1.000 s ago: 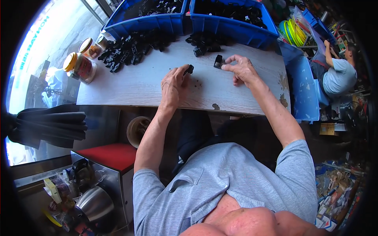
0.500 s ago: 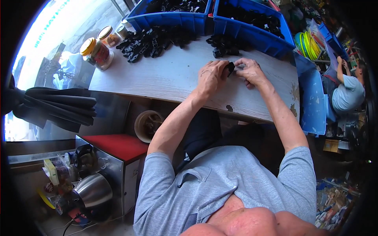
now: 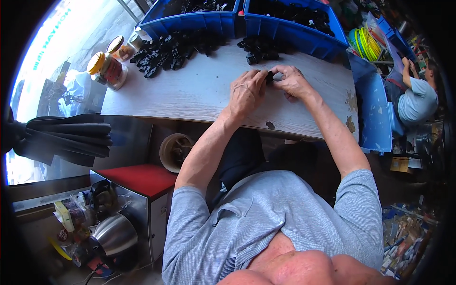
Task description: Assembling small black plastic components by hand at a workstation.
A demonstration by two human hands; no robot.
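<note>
The table (image 3: 175, 97) spans the upper middle of the frame, its pale wood-grain top chipped down to brown at the right end and along the near edge. Just right of the frame's centre line, above that edge, a small black piece (image 3: 270, 77) sits between the two hands. The left hand (image 3: 246, 92) has its grip clamped on it; the right hand (image 3: 292, 84) brings its fingertips to the other side, but they are partly hidden, so I cannot tell whether that grip is closed on it

Toward the top of the frame, black parts (image 3: 171, 53) lie heaped before a blue bin (image 3: 194, 23), with a smaller heap (image 3: 261, 49) before a second bin (image 3: 297, 38). A yellow-lidded jar (image 3: 107, 71) stands at upper left, beside a bright window (image 3: 50, 66). At lower left are a red-topped cabinet (image 3: 137, 180) and a steel kettle (image 3: 114, 236); at right, a pale blue tub (image 3: 374, 104), a yellow hose coil (image 3: 366, 43) and a seated co-worker (image 3: 417, 102)
</note>
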